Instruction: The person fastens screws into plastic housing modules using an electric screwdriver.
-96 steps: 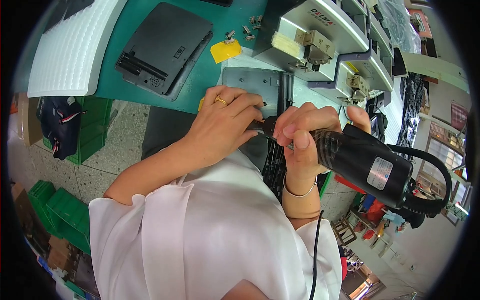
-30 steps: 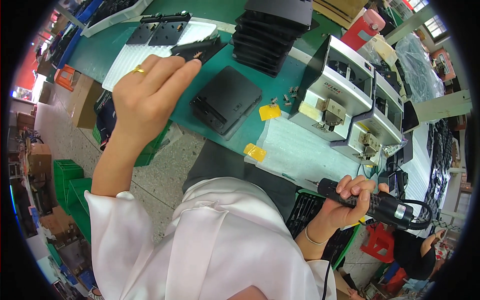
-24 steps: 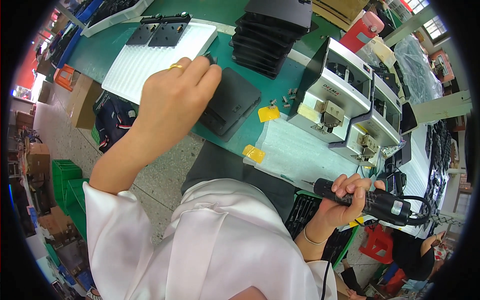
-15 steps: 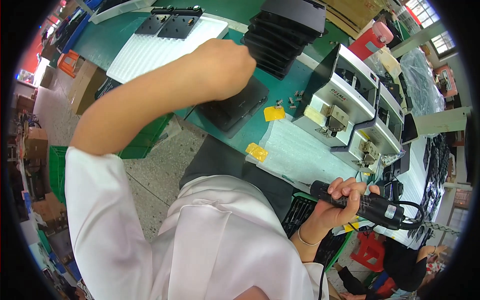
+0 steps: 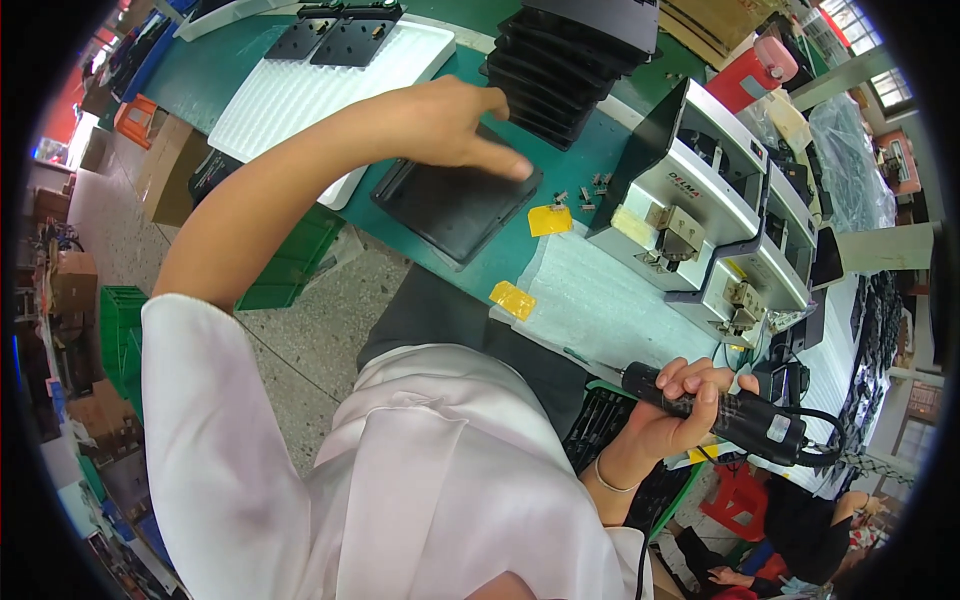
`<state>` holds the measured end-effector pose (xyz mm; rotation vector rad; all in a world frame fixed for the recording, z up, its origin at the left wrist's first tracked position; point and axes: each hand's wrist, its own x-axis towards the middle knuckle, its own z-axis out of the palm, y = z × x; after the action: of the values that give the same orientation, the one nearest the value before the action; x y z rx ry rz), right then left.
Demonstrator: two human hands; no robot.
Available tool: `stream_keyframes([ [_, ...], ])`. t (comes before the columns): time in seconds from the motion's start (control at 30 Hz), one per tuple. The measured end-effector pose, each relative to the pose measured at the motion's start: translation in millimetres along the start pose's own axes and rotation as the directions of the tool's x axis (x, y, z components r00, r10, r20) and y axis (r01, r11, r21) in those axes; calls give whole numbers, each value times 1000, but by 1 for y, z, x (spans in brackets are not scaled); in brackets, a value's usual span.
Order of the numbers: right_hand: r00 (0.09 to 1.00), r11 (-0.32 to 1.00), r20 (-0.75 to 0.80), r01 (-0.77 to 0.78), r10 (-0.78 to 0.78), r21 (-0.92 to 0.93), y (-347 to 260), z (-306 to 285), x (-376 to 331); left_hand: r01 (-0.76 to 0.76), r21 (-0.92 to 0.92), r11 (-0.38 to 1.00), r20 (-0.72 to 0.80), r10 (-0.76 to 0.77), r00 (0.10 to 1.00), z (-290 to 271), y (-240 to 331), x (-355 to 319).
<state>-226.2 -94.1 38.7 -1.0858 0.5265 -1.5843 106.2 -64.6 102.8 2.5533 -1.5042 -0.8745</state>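
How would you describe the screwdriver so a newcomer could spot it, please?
Find the two silver machines right of centre. Below them in the view, past the pale sheet, the right hand grips the screwdriver. It is the black cylinder with a slim tip at one end and a looped cable at the other, unlike the boxy machines.

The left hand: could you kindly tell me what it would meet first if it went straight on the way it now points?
Following that line, the left hand would probably meet the stack of dark panels first, though the hand's height above the table is hard to judge here.
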Motion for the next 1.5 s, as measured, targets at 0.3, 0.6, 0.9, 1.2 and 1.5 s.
stream_keyframes([
  [0.3,999,1000,37,-13,13,-4,7,-4,3,-523,347,778,-41,570,821,44,-56,-30],
  [0.6,999,999,45,-30,31,-10,10,-1,0,-264,318,911,-205,337,919,45,-49,-32],
  [0.9,997,998,26,-70,70,-2,12,3,-2,118,401,909,-295,6,956,47,-13,-10],
  [1.2,993,993,-44,-114,113,-34,5,-2,-5,102,145,984,-754,43,655,13,-112,24],
  [1.5,993,989,-65,-104,97,-106,-5,14,-6,511,-47,858,-659,-411,630,4,-183,77],
])
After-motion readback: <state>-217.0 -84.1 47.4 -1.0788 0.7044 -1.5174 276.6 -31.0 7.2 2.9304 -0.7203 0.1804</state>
